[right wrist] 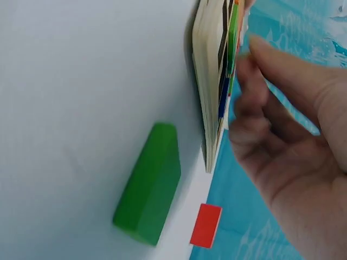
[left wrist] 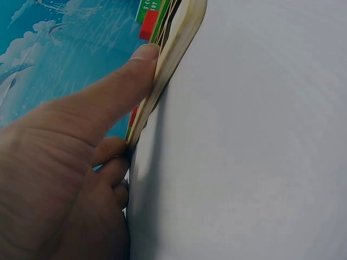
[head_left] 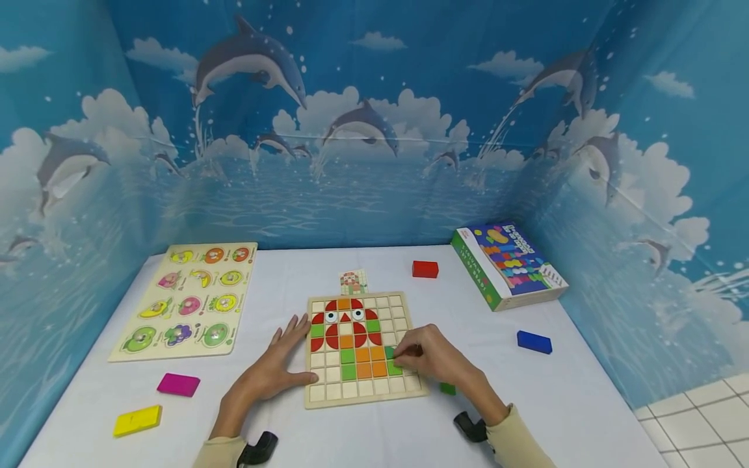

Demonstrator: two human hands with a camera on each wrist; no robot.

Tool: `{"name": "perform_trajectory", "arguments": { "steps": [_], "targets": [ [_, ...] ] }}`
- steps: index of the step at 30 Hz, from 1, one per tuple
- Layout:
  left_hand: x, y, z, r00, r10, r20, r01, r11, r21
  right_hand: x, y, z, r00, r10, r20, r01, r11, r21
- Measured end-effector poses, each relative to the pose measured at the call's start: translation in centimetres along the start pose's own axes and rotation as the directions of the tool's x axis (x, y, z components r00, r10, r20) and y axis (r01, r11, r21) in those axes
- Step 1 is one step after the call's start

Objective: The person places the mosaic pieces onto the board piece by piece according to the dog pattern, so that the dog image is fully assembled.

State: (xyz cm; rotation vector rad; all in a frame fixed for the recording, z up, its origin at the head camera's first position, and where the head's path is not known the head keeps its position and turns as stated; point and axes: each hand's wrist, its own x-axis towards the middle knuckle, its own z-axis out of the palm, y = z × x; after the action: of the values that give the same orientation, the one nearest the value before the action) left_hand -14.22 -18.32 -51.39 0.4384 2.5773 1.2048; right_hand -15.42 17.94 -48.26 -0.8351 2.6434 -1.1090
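Observation:
A square wooden mosaic board lies mid-table, its grid partly filled with red, green and orange tiles that form an owl-like figure with two round eyes. My left hand spreads along the board's left side, its thumb touching the edge and its fingers stretched toward the far corner. Over the right part of the grid, my right hand has thumb and curled fingertips pinched at a small green tile, just above another green tile. Most of the pinched tile's right side is hidden by the fingers.
Close by the board's lower right lies a green block. A small pattern card touches its far edge. Around it are red, blue, magenta and yellow blocks, a fruit puzzle board and a box.

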Motion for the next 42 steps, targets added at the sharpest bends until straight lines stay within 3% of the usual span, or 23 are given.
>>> {"name": "perform_trajectory", "arguments": {
  "steps": [4, 13, 18, 27, 34, 42],
  "targets": [
    [0.0, -0.2, -0.1, 1.000, 0.005, -0.003, -0.005, 1.000, 0.002, 0.0, 0.3, -0.1, 0.999, 0.003, -0.047, -0.005, 0.999, -0.040],
    [0.0, -0.2, -0.1, 1.000, 0.012, -0.001, -0.012, 1.000, 0.012, 0.1, 0.2, 0.0, 1.000, 0.004, -0.030, -0.006, 0.999, -0.053],
    [0.0, 0.0, -0.3, 1.000, 0.012, -0.009, -0.012, 1.000, 0.021, -0.2, 0.5, -1.3, 0.999, 0.006, -0.035, -0.007, 0.999, -0.040],
    [-0.1, -0.1, -0.3, 1.000, 0.005, -0.004, -0.005, 1.000, 0.014, -4.1, 2.0, -4.4, 0.997, 0.083, -0.002, -0.083, 0.996, -0.020],
    [-0.1, -0.1, -0.2, 1.000, 0.003, -0.011, -0.003, 1.000, 0.019, -7.0, 3.0, -4.2, 0.992, 0.124, -0.009, -0.124, 0.992, -0.002],
    [-0.3, 0.2, 0.1, 1.000, 0.012, -0.017, -0.011, 1.000, 0.008, -8.1, 3.0, -3.5, 0.981, 0.190, -0.028, -0.191, 0.980, -0.058]
  ]
}}
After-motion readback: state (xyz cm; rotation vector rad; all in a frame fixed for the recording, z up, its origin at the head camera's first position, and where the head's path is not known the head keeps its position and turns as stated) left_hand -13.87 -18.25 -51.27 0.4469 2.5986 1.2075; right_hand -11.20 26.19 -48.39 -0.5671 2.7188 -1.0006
